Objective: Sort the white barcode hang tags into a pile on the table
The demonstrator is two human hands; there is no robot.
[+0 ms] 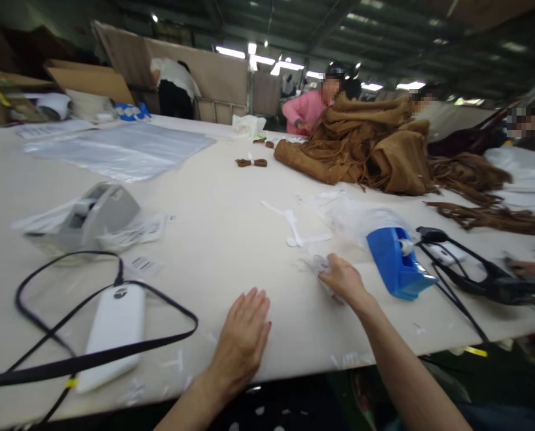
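Note:
My left hand (245, 335) lies flat on the pale table near its front edge, fingers stretched out and holding nothing. Further right, my right hand (343, 278) has its fingers closed on a crumpled piece of clear plastic (320, 264) at the tabletop. Just beyond that hand are thin white strips (294, 230) and more clear plastic film (361, 218). A blue tape dispenser (395, 263) stands to the right of my right hand, not touching it.
Left on the table (195, 221) are a grey tape dispenser (92, 215), a white power bank (115, 329) with black cables and plastic sheets (128, 146). Brown garments (366, 143) are heaped at the back. A black device (487, 275) and another person's hand (534, 266) are at right.

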